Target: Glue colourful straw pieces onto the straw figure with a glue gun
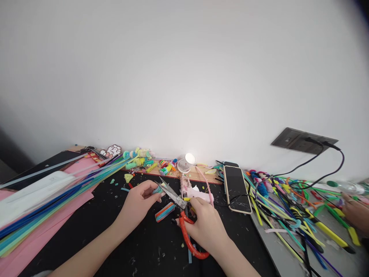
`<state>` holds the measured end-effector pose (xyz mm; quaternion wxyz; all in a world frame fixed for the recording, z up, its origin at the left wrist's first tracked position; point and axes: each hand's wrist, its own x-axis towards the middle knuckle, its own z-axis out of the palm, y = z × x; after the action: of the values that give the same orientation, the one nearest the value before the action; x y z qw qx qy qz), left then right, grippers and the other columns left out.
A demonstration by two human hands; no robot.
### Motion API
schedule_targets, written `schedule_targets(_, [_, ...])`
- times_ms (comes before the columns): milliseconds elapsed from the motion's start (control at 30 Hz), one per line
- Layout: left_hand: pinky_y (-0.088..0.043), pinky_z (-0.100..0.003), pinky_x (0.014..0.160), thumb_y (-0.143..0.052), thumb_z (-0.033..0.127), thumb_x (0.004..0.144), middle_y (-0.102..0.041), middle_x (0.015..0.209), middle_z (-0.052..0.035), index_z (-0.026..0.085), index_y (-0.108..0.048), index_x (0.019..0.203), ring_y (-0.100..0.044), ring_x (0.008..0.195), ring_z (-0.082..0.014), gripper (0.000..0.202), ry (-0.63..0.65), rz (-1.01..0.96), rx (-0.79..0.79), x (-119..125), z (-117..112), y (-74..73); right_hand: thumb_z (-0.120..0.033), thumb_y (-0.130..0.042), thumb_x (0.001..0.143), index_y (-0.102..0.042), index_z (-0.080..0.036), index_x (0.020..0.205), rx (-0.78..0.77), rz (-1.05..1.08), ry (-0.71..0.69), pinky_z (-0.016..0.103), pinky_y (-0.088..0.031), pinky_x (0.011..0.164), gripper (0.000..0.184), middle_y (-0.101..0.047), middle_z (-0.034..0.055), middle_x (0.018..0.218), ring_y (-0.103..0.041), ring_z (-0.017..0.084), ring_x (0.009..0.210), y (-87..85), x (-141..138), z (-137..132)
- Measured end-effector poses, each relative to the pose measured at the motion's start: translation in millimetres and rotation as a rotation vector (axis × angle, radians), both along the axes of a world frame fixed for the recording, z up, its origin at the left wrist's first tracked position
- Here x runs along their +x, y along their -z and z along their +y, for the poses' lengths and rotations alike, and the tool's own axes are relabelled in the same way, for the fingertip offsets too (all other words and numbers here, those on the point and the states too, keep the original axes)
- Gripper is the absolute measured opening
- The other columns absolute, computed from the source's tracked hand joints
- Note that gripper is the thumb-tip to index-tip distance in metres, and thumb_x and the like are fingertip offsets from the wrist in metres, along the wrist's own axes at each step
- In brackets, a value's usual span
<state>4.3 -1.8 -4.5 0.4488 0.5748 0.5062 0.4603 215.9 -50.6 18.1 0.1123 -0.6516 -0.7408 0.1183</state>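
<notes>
Between thumb and fingertips, my left hand [142, 198] pinches a small teal fuzzy piece [158, 190], partly covered by the fingers. My right hand [204, 223] grips the red handles of a pair of scissors [184, 227]. Their blades are parted and point up-left, right at the teal piece. Below the blades, a short bundle of orange, white and blue strips [165, 211] lies on the black mat [138, 246]. Just behind my right hand rests a pink glue gun [198, 194], partly hidden by it.
Long coloured strips [72, 196] lie over pink sheets [83, 167] at left. Behind are fuzzy bits [138, 157] and a lit round lamp or cup [186, 163]. A phone [238, 188], cables, yellow-black pliers [317, 227] and another person's hand [356, 211] are at right.
</notes>
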Motion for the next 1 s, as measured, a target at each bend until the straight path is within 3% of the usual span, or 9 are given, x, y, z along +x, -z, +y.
schedule_targets(367, [-0.050,-0.033,0.068,-0.066,0.038,0.074,-0.064,0.063,0.0010,0.023,-0.058,0.068,-0.065,0.066,-0.0215,0.018,0.013,0.035,0.005,0.0,0.6,0.6,-0.036,-0.078,0.077,-0.057,-0.019,0.103,0.014,-0.005,-0.019,0.034,-0.043,0.071,0.037,-0.067,0.0082,0.107,-0.066,0.030,0.095,2.1,-0.3,-0.2])
schedule_targets(667, [-0.050,-0.033,0.068,-0.065,0.037,0.073,-0.065,0.063,0.0008,0.022,-0.059,0.068,-0.066,0.065,-0.0216,0.017,0.054,0.017,-0.019,2.1,-0.5,-1.9,-0.039,-0.078,0.078,-0.058,-0.022,0.091,-0.043,-0.022,0.012,0.032,-0.040,0.067,0.028,-0.071,0.0048,0.097,-0.067,0.028,0.087,-2.2,0.5,0.8])
schedule_targets(1000, [-0.049,-0.031,0.066,-0.069,0.042,0.073,-0.062,0.060,0.0022,0.022,-0.061,0.069,-0.063,0.061,-0.0195,0.022,0.083,-0.001,-0.067,4.3,-3.9,-6.9,-0.042,-0.077,0.080,-0.061,-0.021,0.091,-0.023,-0.024,0.015,0.029,-0.034,0.064,0.029,-0.072,0.0047,0.095,-0.067,0.025,0.083,-3.8,-0.2,1.8])
